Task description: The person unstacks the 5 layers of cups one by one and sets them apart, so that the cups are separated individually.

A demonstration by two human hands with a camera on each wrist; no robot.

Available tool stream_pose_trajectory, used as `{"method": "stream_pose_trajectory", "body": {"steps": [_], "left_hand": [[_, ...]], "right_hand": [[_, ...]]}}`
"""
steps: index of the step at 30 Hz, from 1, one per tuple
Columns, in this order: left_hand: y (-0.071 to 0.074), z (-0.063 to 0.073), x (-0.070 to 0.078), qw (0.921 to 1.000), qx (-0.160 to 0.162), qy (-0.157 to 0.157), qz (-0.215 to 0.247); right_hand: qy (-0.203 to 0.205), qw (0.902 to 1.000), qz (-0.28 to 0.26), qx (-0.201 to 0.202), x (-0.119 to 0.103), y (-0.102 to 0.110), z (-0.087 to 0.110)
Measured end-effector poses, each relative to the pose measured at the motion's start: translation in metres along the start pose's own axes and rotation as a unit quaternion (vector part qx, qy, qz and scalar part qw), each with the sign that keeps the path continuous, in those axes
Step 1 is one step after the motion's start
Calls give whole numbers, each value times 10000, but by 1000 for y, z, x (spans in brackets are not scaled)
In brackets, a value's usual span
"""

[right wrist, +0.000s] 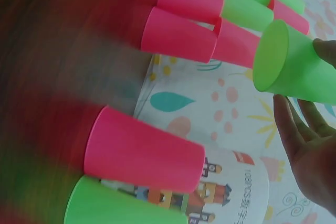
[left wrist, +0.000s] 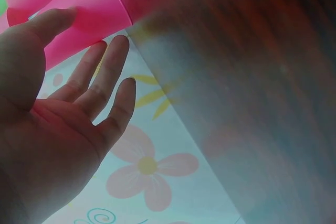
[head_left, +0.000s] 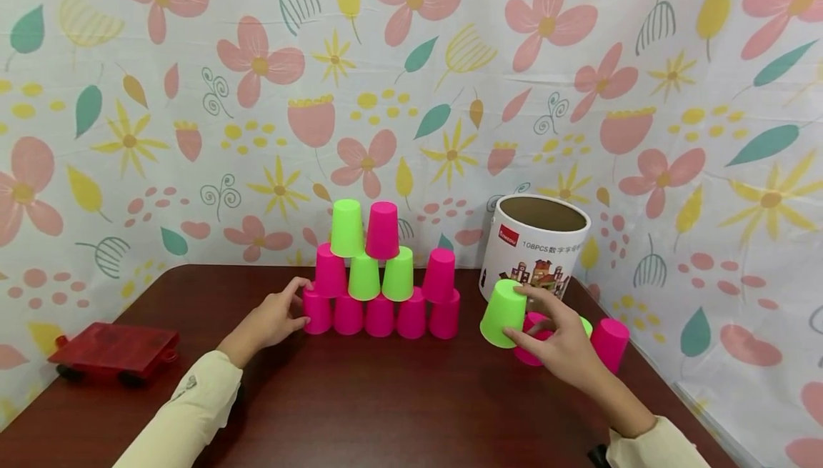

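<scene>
Upside-down plastic cups stand stacked in three tiers, with a row of several pink ones at the bottom. My left hand is at the left end of that row, thumb and fingertips touching the end pink cup. In the left wrist view its fingers are spread and loosely straight. The middle tier has a gap before its rightmost pink cup. A green cup and a pink cup form the top. Right of the stack, my right hand pinches a raised green cup, mouth down and slightly tilted.
Behind the right hand stand loose cups, including a pink one and a green one. A white printed bucket is at the back right. On the left sits a red toy cart. Patterned cloth hangs behind the brown table.
</scene>
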State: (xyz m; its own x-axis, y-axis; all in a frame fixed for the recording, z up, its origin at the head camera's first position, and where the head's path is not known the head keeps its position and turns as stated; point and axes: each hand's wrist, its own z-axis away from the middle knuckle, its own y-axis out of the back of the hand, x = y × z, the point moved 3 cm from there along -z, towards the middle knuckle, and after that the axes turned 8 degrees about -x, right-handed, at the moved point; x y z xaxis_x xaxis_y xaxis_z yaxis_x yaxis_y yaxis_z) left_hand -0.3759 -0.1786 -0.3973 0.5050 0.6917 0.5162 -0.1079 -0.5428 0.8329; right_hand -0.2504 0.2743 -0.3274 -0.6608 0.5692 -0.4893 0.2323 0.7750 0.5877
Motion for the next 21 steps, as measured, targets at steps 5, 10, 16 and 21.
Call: {"method": "stream_pose_trajectory", "body": {"steps": [5,10,16,21], "left_hand": [[0,0,1,10000,-12,3,30],[1,0,0,9999,-43,115,43],[1,0,0,9999,-84,135,38],[2,-1,2,10000,-50,26,14]], "right_hand": [[91,9995,-30,-312,16,8,13],[-131,9986,-54,-509,23,15,24],[-319,9973,94,-648,30,27,40],[-393,9961,-8,-795,35,36,51]]}}
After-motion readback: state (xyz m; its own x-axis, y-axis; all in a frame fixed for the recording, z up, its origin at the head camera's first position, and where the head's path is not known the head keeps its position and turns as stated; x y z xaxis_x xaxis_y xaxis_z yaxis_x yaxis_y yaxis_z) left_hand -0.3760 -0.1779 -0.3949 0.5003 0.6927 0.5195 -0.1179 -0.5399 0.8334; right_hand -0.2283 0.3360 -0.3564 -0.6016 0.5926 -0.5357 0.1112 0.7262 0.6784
